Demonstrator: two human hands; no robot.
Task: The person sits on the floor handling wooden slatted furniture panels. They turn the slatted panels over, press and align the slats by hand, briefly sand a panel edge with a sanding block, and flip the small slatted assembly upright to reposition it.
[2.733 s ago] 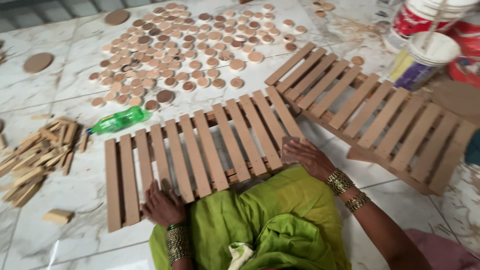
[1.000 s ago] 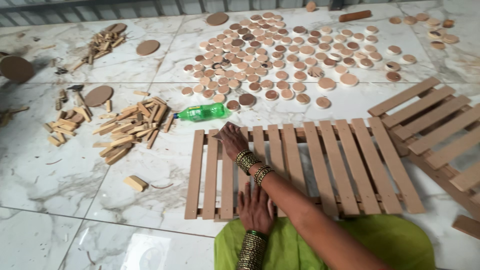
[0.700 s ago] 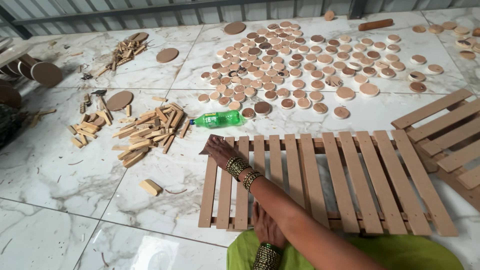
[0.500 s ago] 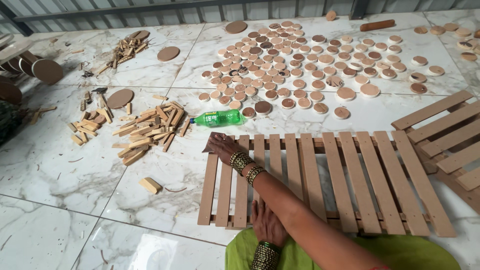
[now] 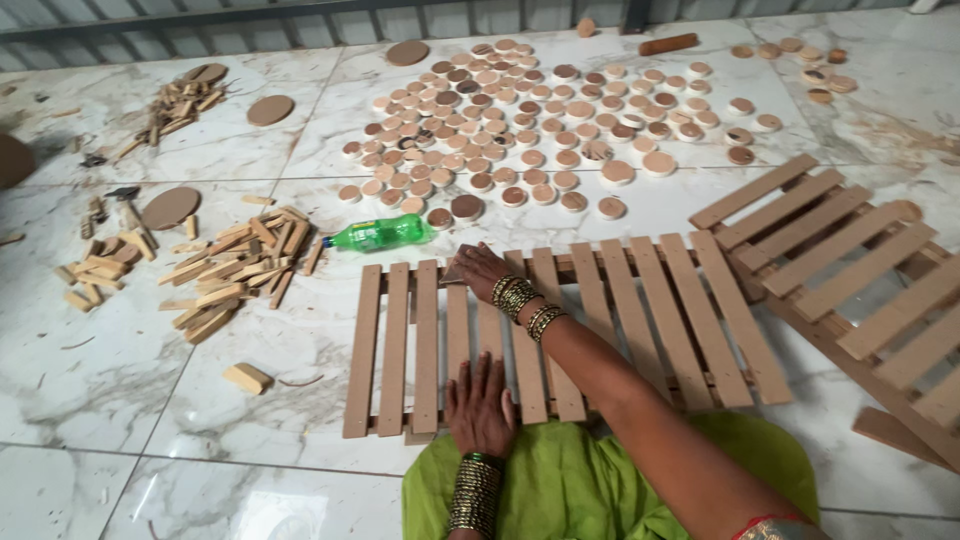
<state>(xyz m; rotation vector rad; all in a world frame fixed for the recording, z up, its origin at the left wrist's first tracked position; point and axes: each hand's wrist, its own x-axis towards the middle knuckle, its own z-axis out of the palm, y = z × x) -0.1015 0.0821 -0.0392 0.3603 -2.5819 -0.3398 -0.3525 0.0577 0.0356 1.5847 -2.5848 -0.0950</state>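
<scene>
1. As it lay flat on the floor (image 5: 120, 400), the slatted wooden panel (image 5: 560, 330) sat steady under both hands.
2. The left hand (image 5: 480, 405), released and flat, pinned its six o'clock edge.
3. The right hand (image 5: 480, 272) pressed a small block at eleven o'clock; its grip I cannot tell.

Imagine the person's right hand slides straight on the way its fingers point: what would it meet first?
The right hand rests at the slatted wooden panel's far edge, fingers pointing up-left. Past a strip of floor, it would probably meet the green plastic bottle first.

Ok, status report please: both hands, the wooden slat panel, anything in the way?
Left hand flat on slat panel, near edge. Right hand on far edge, holding nothing. Green bottle lies just beyond panel, not touching.
</scene>
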